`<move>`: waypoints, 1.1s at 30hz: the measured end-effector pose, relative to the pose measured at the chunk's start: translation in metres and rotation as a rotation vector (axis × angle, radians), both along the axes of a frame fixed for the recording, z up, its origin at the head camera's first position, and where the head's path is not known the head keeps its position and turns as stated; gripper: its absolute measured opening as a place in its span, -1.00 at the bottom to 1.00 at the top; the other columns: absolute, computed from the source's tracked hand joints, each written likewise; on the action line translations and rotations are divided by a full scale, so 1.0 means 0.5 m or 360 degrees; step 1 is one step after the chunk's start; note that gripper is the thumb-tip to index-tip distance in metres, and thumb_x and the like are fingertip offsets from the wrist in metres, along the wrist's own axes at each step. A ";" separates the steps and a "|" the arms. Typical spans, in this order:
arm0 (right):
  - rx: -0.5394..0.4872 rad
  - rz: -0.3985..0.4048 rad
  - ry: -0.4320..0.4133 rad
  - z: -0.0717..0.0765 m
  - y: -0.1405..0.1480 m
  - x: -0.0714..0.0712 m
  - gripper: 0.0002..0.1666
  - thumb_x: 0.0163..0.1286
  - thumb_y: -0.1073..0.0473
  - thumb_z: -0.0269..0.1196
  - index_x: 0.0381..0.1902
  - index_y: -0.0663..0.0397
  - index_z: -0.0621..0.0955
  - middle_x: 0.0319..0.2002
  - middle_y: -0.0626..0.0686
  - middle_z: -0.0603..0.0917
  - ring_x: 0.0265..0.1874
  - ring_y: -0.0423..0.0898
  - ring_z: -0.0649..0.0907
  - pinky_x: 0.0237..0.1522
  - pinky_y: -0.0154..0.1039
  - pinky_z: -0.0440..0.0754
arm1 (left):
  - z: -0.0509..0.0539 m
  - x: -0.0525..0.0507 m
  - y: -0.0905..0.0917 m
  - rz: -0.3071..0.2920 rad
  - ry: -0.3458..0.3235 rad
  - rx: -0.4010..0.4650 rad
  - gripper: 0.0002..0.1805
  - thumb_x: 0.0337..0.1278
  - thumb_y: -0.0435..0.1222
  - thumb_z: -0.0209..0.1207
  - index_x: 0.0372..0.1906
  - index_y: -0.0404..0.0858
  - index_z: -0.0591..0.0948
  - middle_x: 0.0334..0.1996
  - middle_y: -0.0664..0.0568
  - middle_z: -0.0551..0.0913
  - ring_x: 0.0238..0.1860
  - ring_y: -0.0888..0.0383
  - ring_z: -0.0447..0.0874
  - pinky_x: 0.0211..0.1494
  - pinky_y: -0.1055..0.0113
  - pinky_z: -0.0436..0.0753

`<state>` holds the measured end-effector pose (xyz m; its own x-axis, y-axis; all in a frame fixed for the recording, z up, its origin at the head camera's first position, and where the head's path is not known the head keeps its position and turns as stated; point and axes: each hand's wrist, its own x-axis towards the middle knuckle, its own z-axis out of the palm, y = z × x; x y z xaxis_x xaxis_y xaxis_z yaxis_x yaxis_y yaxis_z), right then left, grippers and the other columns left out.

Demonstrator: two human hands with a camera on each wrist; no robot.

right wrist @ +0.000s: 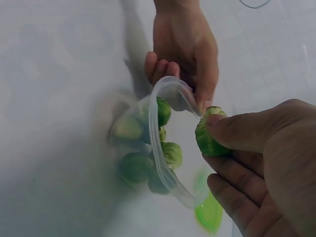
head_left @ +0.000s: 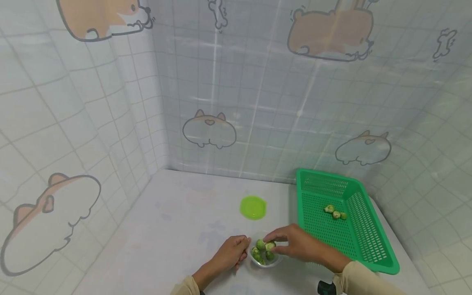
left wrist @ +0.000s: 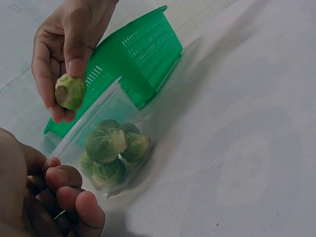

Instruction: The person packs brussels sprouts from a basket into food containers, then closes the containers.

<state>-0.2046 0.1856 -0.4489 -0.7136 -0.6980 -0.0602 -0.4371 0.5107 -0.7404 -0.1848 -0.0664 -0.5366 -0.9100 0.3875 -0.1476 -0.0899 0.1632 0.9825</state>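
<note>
A clear plastic container (head_left: 263, 265) stands on the white table surface, with several green Brussels sprouts (left wrist: 106, 145) inside. My left hand (head_left: 232, 250) pinches the container's rim on its left side, thumb against the edge, other fingers curled. Over the opening, my right hand (head_left: 296, 242) holds a single Brussels sprout (right wrist: 210, 140) between thumb and fingers. The pale cut end of that sprout shows in the left wrist view. Beyond the container lies a flat, bright green lid (head_left: 253, 207).
At the right stands a green perforated basket (head_left: 328, 241), its near left side close to my right forearm. Three Brussels sprouts (head_left: 336, 214) lie on its floor. Curtain-like sheeting (head_left: 258, 102) with cartoon dogs and grid lines surrounds the table at the back and sides.
</note>
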 end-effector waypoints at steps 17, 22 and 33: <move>0.0182 0.0202 0.0139 -0.021 -0.031 0.010 -0.71 0.26 0.25 0.45 -0.04 -0.04 0.75 -0.09 -0.21 0.75 -0.10 -0.37 0.68 -0.01 -0.28 0.68 | 0.000 0.000 0.000 -0.0008 -0.0002 0.0024 -0.51 0.57 -0.07 -0.03 -0.43 -0.38 0.49 -0.70 0.12 0.43 -0.77 0.22 0.32 -0.71 0.42 0.44; 0.0271 0.0237 0.0180 -0.022 -0.037 0.007 -0.71 0.26 0.21 0.46 -0.04 -0.07 0.75 -0.09 -0.24 0.75 -0.11 -0.40 0.66 -0.03 -0.29 0.68 | 0.004 0.000 0.000 -0.0016 -0.0015 0.0029 -0.51 0.57 -0.07 -0.03 -0.44 -0.35 0.49 -0.70 0.12 0.43 -0.77 0.23 0.32 -0.71 0.42 0.44; 0.0383 0.0266 0.0188 -0.022 -0.044 -0.001 -0.70 0.25 0.17 0.47 -0.03 -0.08 0.76 -0.09 -0.27 0.74 -0.11 -0.39 0.68 -0.03 -0.34 0.66 | 0.014 0.002 0.001 -0.0011 -0.0019 0.0028 -0.52 0.57 -0.07 -0.02 -0.48 -0.31 0.47 -0.70 0.12 0.43 -0.77 0.23 0.32 -0.71 0.43 0.43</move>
